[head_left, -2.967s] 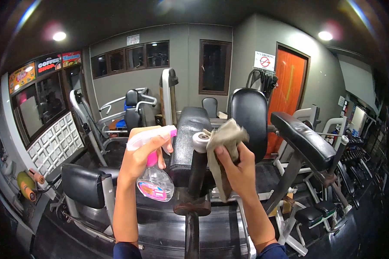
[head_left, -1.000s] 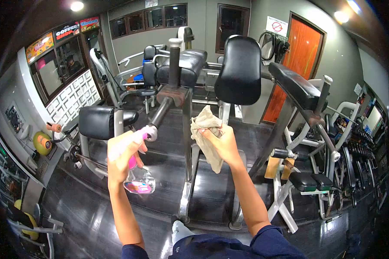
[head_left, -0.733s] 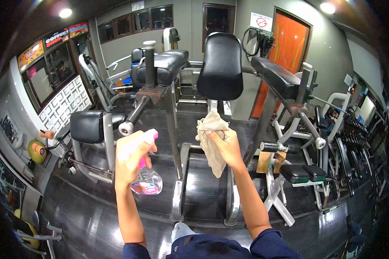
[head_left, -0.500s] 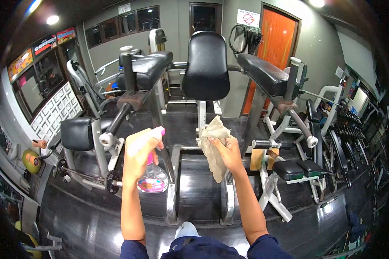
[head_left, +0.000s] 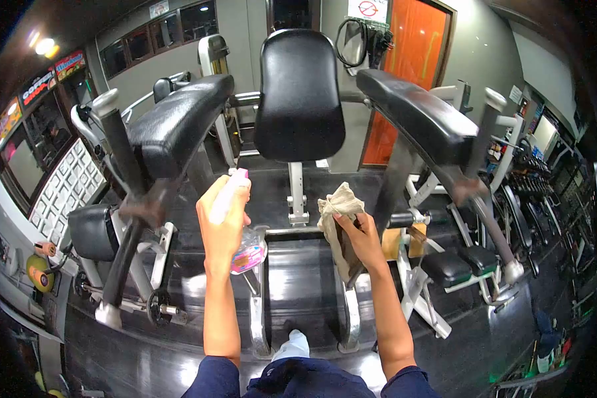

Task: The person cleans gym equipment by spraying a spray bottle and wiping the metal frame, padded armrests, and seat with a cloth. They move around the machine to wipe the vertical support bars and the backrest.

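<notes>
My left hand is wrapped round the neck of a clear spray bottle with a pink-and-white spray head and a colourful label. Fingers of my right hand grip a crumpled beige cloth, which hangs down below them. Both hands are held out in front of a dip and leg-raise station, apart from its pads. Its black backrest stands upright ahead, between a left arm pad and a right arm pad.
Upright grips and handle bars jut toward me on both sides. A weight plate on a bar is low at left. A low padded bench stands at right, with a dumbbell rack beyond. An orange door is behind.
I have come closer to the station; its pads look larger and wider apart. The spray bottle has tilted, its base swinging right. The cloth has shifted slightly right.
</notes>
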Tool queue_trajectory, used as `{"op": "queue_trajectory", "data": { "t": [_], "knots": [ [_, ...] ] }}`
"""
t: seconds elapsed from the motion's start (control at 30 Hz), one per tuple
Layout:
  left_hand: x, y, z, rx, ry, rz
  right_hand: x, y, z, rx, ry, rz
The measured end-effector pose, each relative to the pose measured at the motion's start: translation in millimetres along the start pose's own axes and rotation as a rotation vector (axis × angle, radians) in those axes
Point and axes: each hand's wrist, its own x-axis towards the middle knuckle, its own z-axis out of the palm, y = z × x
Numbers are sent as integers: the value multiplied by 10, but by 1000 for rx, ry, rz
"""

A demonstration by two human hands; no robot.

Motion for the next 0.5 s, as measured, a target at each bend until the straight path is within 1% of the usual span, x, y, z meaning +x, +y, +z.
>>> {"op": "queue_trajectory", "data": {
  "t": [0.1, 0.13, 0.17, 0.23, 0.27, 0.3, 0.37, 0.4, 0.43, 0.47, 0.5],
  "knots": [
    [412, -140, 119, 42, 89, 28, 551, 85, 157, -7, -77, 37],
    [549, -189, 155, 63, 112, 35, 719, 140, 260, 102, -73, 42],
    [707, -290, 170, 69, 131, 35, 880, 208, 346, 104, -92, 41],
    [1014, -463, 211, 279, 207, 166, 1154, 359, 470, 121, -45, 14],
    [1129, -515, 246, 285, 238, 89, 1281, 428, 491, 71, -52, 39],
    [1259, -575, 277, 301, 247, 84, 1395, 479, 548, 82, -66, 45],
    [1526, -698, 319, 409, 296, 178, 1624, 563, 703, 215, -42, 171],
    [1637, -735, 336, 507, 320, 250, 1751, 671, 788, 226, -59, 174],
    [1748, -774, 371, 520, 327, 230, 1905, 813, 886, 250, -27, 90],
    [1864, -854, 401, 533, 340, 253, 2054, 921, 982, 274, 6, 7],
    [1976, -941, 433, 547, 351, 277, 2183, 984, 1067, 286, -11, 11]
  ]
}}
